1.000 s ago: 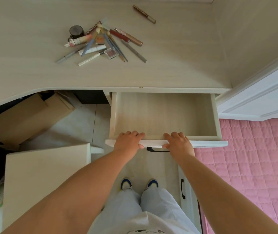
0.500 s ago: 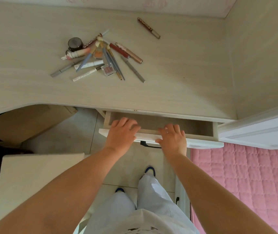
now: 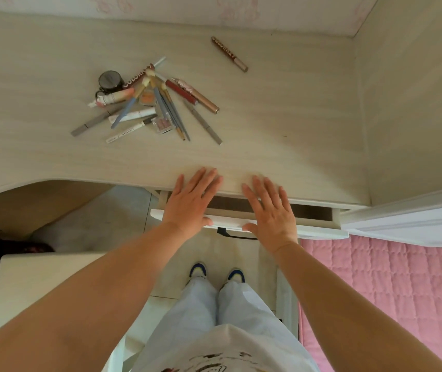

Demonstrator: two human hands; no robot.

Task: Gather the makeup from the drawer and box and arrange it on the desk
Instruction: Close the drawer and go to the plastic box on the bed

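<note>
- I am looking down at my left hand (image 3: 190,204), which is lying flat with straight, spread fingers; its palm is sitting against the white front of the drawer (image 3: 244,222) while the fingertips are reaching over the near edge of the desk (image 3: 281,124).
- My right hand (image 3: 271,210) is lying flat in the same way just beside it, fingers straight and slightly spread, thumb resting on the drawer front, gripping nothing.
- The drawer is showing only a narrow dark slot under the desk edge, and its dark handle (image 3: 237,234) is peeking out between my wrists.
- The makeup pile (image 3: 147,103) is lying on the desk well beyond my hands, left of centre: pencils, tubes and brushes are fanning out and overlapping one another.
- A round black jar (image 3: 110,79) is sitting at the pile's far-left edge, and a small clear compact with pink pans (image 3: 163,124) is lying at its near side.
- One brown tube with a pale cap (image 3: 229,53) is lying alone, well apart from the pile, toward the far right of the desk.
- A pink quilted bedcover (image 3: 389,291) is filling the lower right, and a pale box-like top (image 3: 45,285) is standing at my lower left.
- My pale trousers (image 3: 214,318) and shoes with blue toes (image 3: 216,272) are showing below the drawer.
</note>
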